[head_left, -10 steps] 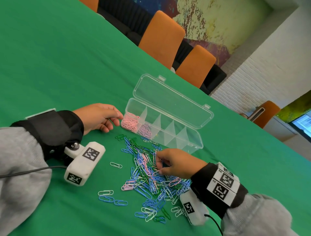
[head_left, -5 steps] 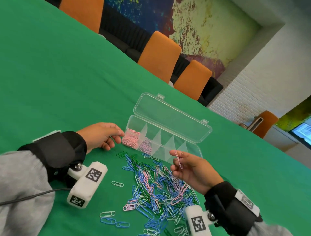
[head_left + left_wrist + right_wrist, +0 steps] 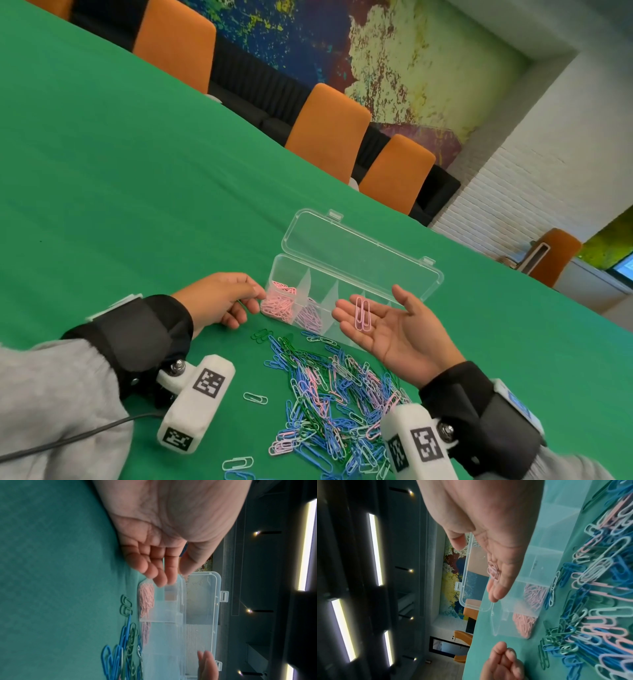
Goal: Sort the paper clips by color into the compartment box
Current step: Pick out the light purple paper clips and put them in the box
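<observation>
The clear compartment box (image 3: pixel 363 270) lies with its lid open; its leftmost compartment holds pink clips (image 3: pixel 279 303), the one beside it lilac clips (image 3: pixel 308 317). My left hand (image 3: pixel 219 298) pinches the box's left end between thumb and fingers, as the left wrist view shows (image 3: pixel 173 574). My right hand (image 3: pixel 394 329) hovers palm up in front of the box, fingers straight. Two pink paper clips (image 3: pixel 363 313) lie loose on its fingers, also seen in the right wrist view (image 3: pixel 494 570). The mixed clip pile (image 3: pixel 329 394) spreads below both hands.
Green cloth covers the table (image 3: pixel 137 171). A few stray clips (image 3: pixel 255 398) lie left of the pile, and two dark green ones (image 3: pixel 261 335) near the box. Orange chairs (image 3: pixel 325 130) line the far edge.
My right hand left the pile with the pink clips pinched, rose toward the box and turned palm up, fingers spread. The left hand stayed at the box's end.
</observation>
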### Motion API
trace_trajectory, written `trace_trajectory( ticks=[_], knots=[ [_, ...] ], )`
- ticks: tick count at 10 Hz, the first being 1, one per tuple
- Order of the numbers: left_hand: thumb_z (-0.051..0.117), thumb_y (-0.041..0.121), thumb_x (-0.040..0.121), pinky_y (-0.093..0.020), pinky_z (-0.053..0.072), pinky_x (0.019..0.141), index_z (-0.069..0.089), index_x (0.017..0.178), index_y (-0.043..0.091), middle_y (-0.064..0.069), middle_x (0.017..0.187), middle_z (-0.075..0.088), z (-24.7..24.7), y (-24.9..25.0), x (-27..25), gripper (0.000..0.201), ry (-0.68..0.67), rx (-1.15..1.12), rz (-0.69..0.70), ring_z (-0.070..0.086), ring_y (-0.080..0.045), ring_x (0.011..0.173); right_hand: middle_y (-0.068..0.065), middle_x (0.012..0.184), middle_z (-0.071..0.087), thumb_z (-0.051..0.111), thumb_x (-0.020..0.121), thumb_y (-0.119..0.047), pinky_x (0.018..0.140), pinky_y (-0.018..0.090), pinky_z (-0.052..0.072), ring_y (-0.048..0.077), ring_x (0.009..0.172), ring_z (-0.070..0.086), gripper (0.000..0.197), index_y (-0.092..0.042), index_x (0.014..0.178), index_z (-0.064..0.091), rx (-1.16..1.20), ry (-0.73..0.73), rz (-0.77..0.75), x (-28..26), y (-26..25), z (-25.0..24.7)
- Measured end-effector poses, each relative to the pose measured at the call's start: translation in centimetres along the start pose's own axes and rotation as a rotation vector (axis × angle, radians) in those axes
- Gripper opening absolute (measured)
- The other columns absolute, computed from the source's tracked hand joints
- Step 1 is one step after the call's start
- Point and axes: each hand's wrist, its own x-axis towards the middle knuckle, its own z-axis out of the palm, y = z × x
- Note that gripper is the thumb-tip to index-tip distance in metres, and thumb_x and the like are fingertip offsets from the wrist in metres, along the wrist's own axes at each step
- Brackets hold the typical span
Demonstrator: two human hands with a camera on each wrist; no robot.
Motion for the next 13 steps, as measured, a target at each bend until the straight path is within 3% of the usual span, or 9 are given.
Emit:
trace_trajectory(
  ticks=[2, 3, 4, 6, 7, 8, 9, 11, 13],
  knots=[
    [0.045, 0.006, 0.095, -0.017, 0.038, 0.038, 0.059, 0.084, 0.006, -0.002, 0.063, 0.058, -0.1, -0.1, 0.2, 0.018, 0.006, -0.005, 0.003, 0.045, -0.007, 0.039, 0.028, 0.125, 0.056, 0.034, 0.097, -0.043, 0.089, 0.044, 0.052, 0.038, 0.109, 0.06, 0.06, 0.003, 0.135, 0.038, -0.055, 0.035, -0.09, 2.0, -1.4, 1.3],
    [0.044, 0.006, 0.096, -0.017, 0.039, 0.039, 0.059, 0.084, 0.007, -0.004, 0.066, 0.057, -0.1, -0.1, 0.2, 0.019, 0.002, 0.003, 0.003, 0.046, -0.007, 0.04, 0.027, 0.145, 0.035, 0.033, 0.098, -0.043, 0.11, 0.045, 0.033, 0.037, 0.133, 0.038, 0.064, -0.001, 0.146, 0.024, -0.083, 0.063, -0.176, 2.6, -2.3, 1.7],
    [0.044, 0.007, 0.096, -0.017, 0.039, 0.04, 0.059, 0.085, 0.007, -0.004, 0.067, 0.058, -0.1, 0.0, 0.2, 0.018, -0.006, 0.01, 0.005, 0.046, -0.008, 0.042, 0.025, 0.148, 0.031, 0.033, 0.099, -0.041, 0.113, 0.045, 0.027, 0.036, 0.137, 0.032, 0.06, -0.003, 0.146, 0.026, -0.131, 0.052, -0.221, 2.2, -2.3, 1.7],
    [0.045, 0.008, 0.096, -0.017, 0.039, 0.04, 0.059, 0.085, 0.008, -0.003, 0.066, 0.058, -0.1, 0.0, 0.3, 0.018, -0.012, 0.019, 0.004, 0.046, -0.007, 0.041, 0.013, 0.105, 0.067, 0.042, 0.094, -0.004, 0.083, 0.031, 0.051, 0.021, 0.092, 0.064, 0.023, -0.006, 0.106, 0.061, -0.736, -0.01, -0.258, 0.6, -0.8, 0.7],
    [0.044, 0.008, 0.096, -0.016, 0.039, 0.04, 0.058, 0.084, 0.008, -0.003, 0.066, 0.057, 0.0, 0.0, 0.2, 0.019, -0.013, 0.015, 0.006, 0.046, -0.007, 0.04, -0.004, 0.084, 0.066, 0.049, 0.091, 0.0, 0.076, 0.023, 0.049, 0.009, 0.076, 0.06, 0.02, -0.014, 0.092, 0.064, -1.44, -0.127, -0.198, 0.0, 1.2, 0.5],
    [0.044, 0.008, 0.096, -0.016, 0.039, 0.04, 0.059, 0.085, 0.007, -0.004, 0.067, 0.057, 0.0, 0.0, 0.1, 0.019, -0.015, 0.011, 0.009, 0.046, -0.006, 0.04, -0.014, 0.084, 0.062, 0.055, 0.09, -0.01, 0.075, 0.014, 0.045, 0.001, 0.074, 0.057, 0.015, -0.021, 0.095, 0.064, -1.8, -0.21, -0.137, 0.0, 2.6, 0.4],
    [0.044, 0.009, 0.097, -0.016, 0.039, 0.039, 0.059, 0.085, 0.008, -0.004, 0.068, 0.056, 0.0, 0.0, 0.2, 0.019, -0.021, 0.01, 0.006, 0.046, -0.006, 0.04, -0.007, 0.09, 0.061, 0.051, 0.09, -0.012, 0.067, 0.015, 0.04, 0.007, 0.076, 0.053, 0.017, -0.016, 0.101, 0.063, -2.049, -0.227, -0.097, 0.2, 3.7, -0.1],
    [0.043, 0.009, 0.097, -0.015, 0.039, 0.039, 0.058, 0.085, 0.008, -0.005, 0.069, 0.056, 0.1, 0.1, 0.2, 0.019, -0.026, 0.025, 0.011, 0.046, -0.006, 0.04, 0.003, 0.093, 0.064, 0.048, 0.09, -0.013, 0.07, 0.023, 0.037, 0.016, 0.081, 0.051, 0.015, -0.011, 0.098, 0.061, -2.257, -0.113, -0.155, 0.0, 3.0, -0.5],
    [0.045, 0.012, 0.097, -0.016, 0.04, 0.043, 0.058, 0.084, 0.01, -0.003, 0.071, 0.057, 0.0, -0.1, 0.0, 0.019, -0.026, 0.042, 0.017, 0.047, -0.007, 0.044, -0.007, 0.081, 0.059, 0.059, 0.085, -0.011, 0.069, 0.022, 0.044, 0.006, 0.068, 0.051, 0.014, -0.022, 0.093, 0.057, -1.947, -0.35, -0.18, -1.2, 5.4, 1.9]
  ],
)
